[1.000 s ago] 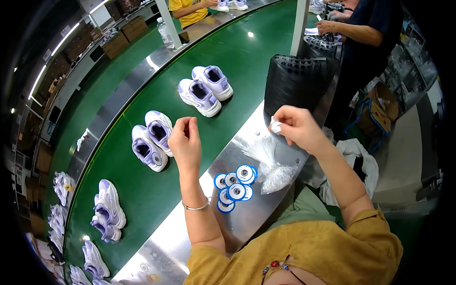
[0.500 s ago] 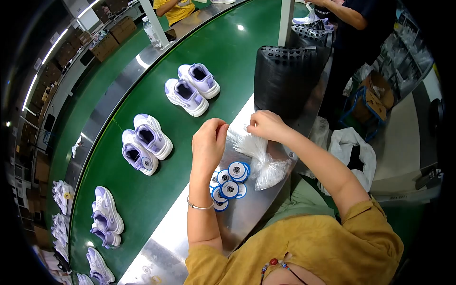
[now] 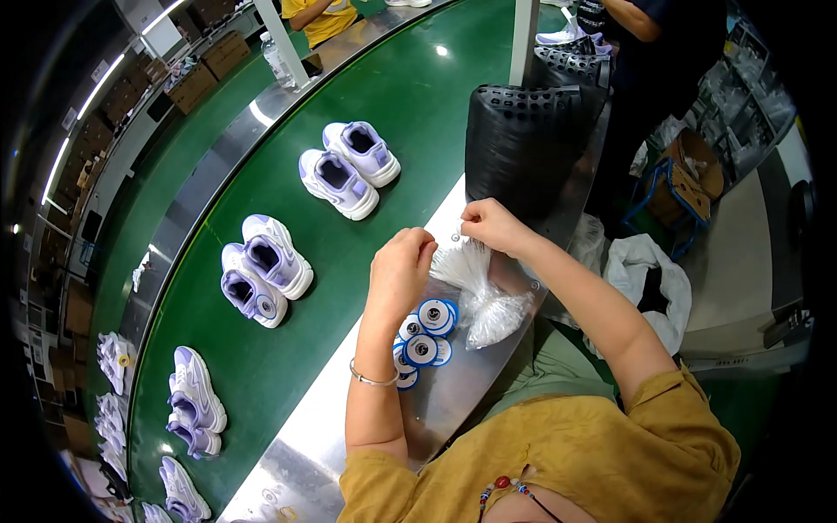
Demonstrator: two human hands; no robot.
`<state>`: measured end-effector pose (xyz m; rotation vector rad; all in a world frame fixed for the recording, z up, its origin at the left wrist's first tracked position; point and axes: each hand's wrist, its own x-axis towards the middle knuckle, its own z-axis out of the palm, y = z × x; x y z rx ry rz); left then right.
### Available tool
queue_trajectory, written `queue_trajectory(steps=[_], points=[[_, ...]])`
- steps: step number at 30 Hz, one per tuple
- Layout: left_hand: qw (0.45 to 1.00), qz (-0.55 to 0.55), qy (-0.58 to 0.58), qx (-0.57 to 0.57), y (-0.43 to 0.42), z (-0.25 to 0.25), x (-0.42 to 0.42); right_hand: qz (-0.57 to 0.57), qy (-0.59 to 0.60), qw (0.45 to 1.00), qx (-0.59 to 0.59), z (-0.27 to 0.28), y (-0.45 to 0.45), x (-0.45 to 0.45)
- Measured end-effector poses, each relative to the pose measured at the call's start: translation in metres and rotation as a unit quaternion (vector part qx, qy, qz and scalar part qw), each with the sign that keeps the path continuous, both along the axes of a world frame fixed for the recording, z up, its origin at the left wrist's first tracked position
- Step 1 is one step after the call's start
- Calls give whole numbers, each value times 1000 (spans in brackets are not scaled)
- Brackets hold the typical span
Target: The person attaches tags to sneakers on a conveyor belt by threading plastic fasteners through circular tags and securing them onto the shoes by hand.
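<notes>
My left hand (image 3: 401, 272) is closed, thumb against the fingers, just left of a bundle of clear plastic strands (image 3: 488, 301). Whatever it pinches is too small to make out. My right hand (image 3: 493, 227) is also closed in a pinch, over the top end of that bundle; I cannot tell if a strand is between its fingertips. Only a small gap separates the two hands. Below my left hand, several round blue-and-white tags (image 3: 422, 349) lie overlapping on the metal ledge (image 3: 305, 436), partly covered by my wrist.
Pairs of white-and-lilac sneakers (image 3: 338, 181) stand along the green conveyor belt (image 3: 349, 261) to the left. Black perforated sheets (image 3: 523, 148) are stacked ahead of my right hand, beside a white post (image 3: 523, 44). Two other people (image 3: 327, 22) are across and at the right.
My left hand has moved right, closer to the right hand. The right hand has shifted only slightly. The sneakers have slid a little toward me with the belt.
</notes>
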<state>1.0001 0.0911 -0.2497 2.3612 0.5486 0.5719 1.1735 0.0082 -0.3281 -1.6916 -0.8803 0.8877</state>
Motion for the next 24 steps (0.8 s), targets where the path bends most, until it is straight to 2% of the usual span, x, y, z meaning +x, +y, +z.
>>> queue_trajectory(steps=[7,15,19,21,23,24], points=[[996,-79,50,15,-19,-14,13,18,-47,998,22,6,2,4],[974,-174,122,73,-37,-49,29,-6,-178,984,31,6,23,12],[971,-191,132,60,-36,-48,30,-79,-129,987,58,22,39,18],[974,-193,112,30,-35,-51,31,-122,-201,954,186,33,44,15],[974,-195,115,26,-35,-49,31,-112,-200,955,189,55,40,9],[973,-197,118,21,-35,-46,33,-111,-201,945,233,65,38,10]])
